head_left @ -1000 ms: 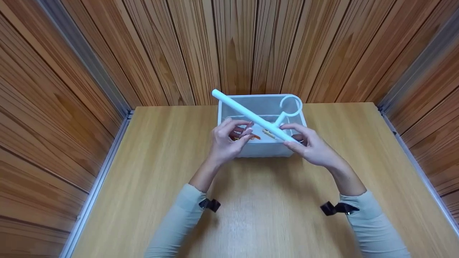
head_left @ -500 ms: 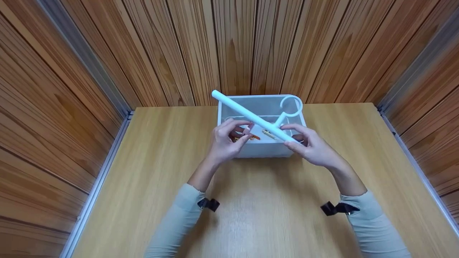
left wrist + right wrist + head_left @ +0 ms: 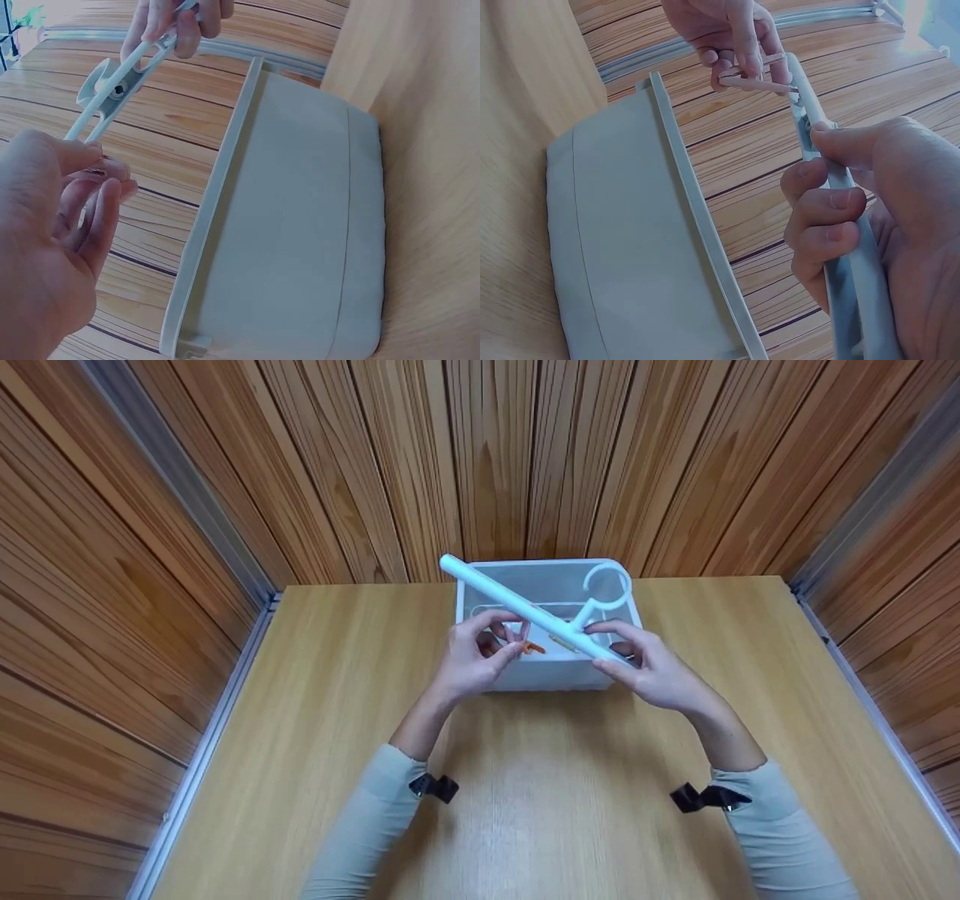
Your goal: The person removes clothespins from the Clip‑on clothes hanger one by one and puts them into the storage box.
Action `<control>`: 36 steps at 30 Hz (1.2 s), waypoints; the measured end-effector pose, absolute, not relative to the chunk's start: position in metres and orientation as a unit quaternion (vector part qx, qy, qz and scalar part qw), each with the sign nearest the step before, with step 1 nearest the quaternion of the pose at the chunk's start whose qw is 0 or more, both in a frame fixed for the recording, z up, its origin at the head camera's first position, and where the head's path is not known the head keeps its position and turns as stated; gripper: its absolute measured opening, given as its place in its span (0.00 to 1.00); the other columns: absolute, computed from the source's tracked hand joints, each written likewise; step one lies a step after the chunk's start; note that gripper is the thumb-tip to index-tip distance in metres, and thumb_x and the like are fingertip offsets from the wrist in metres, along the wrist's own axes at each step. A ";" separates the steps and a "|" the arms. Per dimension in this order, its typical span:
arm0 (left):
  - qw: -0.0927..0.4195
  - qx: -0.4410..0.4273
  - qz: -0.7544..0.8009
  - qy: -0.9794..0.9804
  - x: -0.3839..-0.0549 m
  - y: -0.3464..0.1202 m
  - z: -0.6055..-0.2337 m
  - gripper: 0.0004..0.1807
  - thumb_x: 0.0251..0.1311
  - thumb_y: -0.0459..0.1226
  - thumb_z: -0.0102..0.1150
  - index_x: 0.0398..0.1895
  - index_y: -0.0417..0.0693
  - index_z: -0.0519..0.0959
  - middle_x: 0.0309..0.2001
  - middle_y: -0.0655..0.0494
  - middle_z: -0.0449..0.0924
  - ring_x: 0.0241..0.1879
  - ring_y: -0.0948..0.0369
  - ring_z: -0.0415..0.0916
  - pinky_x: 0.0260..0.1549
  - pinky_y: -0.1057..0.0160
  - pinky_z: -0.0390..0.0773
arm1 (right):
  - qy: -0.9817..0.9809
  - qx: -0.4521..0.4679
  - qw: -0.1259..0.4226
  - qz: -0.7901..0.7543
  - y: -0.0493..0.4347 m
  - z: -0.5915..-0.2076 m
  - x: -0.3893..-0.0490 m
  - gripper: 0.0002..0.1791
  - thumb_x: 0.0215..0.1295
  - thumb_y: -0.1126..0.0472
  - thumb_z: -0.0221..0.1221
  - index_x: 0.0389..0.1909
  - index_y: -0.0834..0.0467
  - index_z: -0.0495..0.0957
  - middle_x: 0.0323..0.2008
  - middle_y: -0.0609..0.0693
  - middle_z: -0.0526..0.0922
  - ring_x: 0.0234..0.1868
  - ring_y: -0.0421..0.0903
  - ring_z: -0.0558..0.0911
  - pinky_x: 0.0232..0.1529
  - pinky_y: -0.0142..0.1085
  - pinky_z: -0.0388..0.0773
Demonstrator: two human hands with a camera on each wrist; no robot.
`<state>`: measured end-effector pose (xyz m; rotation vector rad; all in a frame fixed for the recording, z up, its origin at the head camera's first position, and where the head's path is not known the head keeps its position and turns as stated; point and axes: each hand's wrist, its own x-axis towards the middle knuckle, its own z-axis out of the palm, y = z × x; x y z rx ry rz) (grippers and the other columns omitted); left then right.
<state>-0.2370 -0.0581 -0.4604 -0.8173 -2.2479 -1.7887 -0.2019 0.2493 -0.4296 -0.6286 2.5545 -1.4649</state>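
My right hand (image 3: pixel 652 666) grips a pale blue clothes hanger (image 3: pixel 504 595) near its lower right end, below the curved hook (image 3: pixel 627 585). The hanger slants over a whitish plastic bin (image 3: pixel 551 676), its far left end raised. Between thumb and fingertips my left hand (image 3: pixel 474 660) pinches a pink clothespin (image 3: pixel 759 85) just under the hanger bar. In the right wrist view the clothespin's tip is at the bar's end; whether it clasps the bar, I cannot tell. Inside the bin lie an orange clothespin (image 3: pixel 534 647) and a yellowish one (image 3: pixel 562 643), partly hidden by the bar.
The bin stands on a wooden table (image 3: pixel 555 795) at the back, close to the plank wall (image 3: pixel 495 457). Metal rails (image 3: pixel 210 712) run along both table sides. Each forearm wears a black wrist camera (image 3: pixel 433 787).
The hanger's left end has dipped slightly. The pink clothespin has turned in my left fingers, and its two legs now show spread. My right hand has hardly moved.
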 end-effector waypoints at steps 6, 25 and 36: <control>0.064 -0.268 -0.631 -0.725 -0.238 -0.055 -0.463 0.20 0.68 0.26 0.74 0.62 0.34 0.84 0.38 0.36 0.85 0.30 0.59 0.80 0.34 0.71 0.82 | 0.845 -0.213 0.056 -0.487 0.249 -0.431 -0.202 0.24 0.82 0.65 0.64 0.74 0.62 0.77 0.54 0.64 0.85 0.45 0.45 0.85 0.43 0.34 0.82; 0.160 -0.304 -0.495 -0.798 -0.240 -0.058 -0.473 0.16 0.69 0.30 0.73 0.59 0.38 0.88 0.42 0.43 0.90 0.35 0.53 0.87 0.37 0.71 0.83 | 0.826 -0.213 0.026 -0.521 0.266 -0.416 -0.203 0.24 0.81 0.69 0.63 0.74 0.63 0.76 0.39 0.49 0.83 0.25 0.39 0.74 0.26 0.31 0.73; 0.119 -0.263 -0.499 -0.817 -0.267 -0.051 -0.463 0.15 0.69 0.30 0.72 0.58 0.39 0.90 0.39 0.42 0.90 0.36 0.53 0.90 0.40 0.68 0.90 | 0.828 -0.207 0.027 -0.521 0.272 -0.421 -0.200 0.24 0.81 0.69 0.63 0.74 0.64 0.75 0.35 0.46 0.83 0.26 0.40 0.75 0.26 0.31 0.73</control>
